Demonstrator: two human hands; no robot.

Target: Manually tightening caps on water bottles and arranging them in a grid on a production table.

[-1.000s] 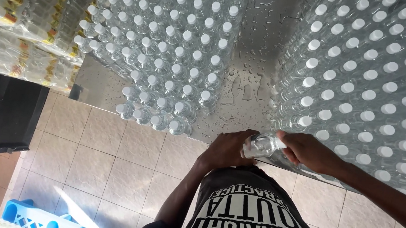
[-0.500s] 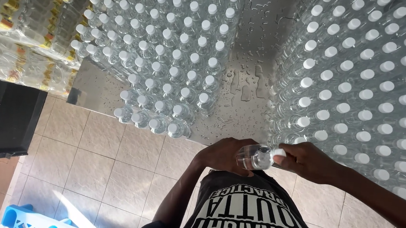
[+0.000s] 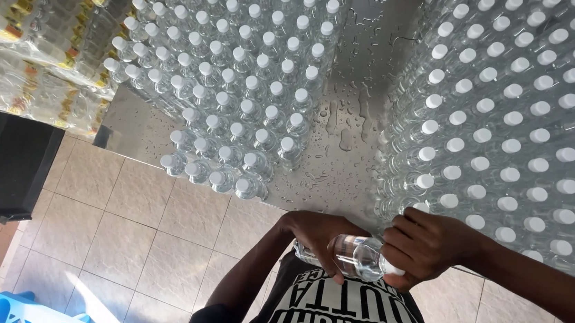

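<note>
Both hands are closed on one small clear plastic water bottle, held sideways just above my chest: left hand wrapped round the body, right hand clenched over the cap end, so I can't see the cap itself. I read this as the capping or cap-checking step; the next move, to my eye, calls for a firm twist from the right hand while the left keeps the thin, ribbed wall from buckling. Ahead, the shiny wet metal table is beaded with droplets, with a block of white-capped clear bottles on the left and a bigger block of the same bottles on the right. Below lies a beige tiled floor.
</note>
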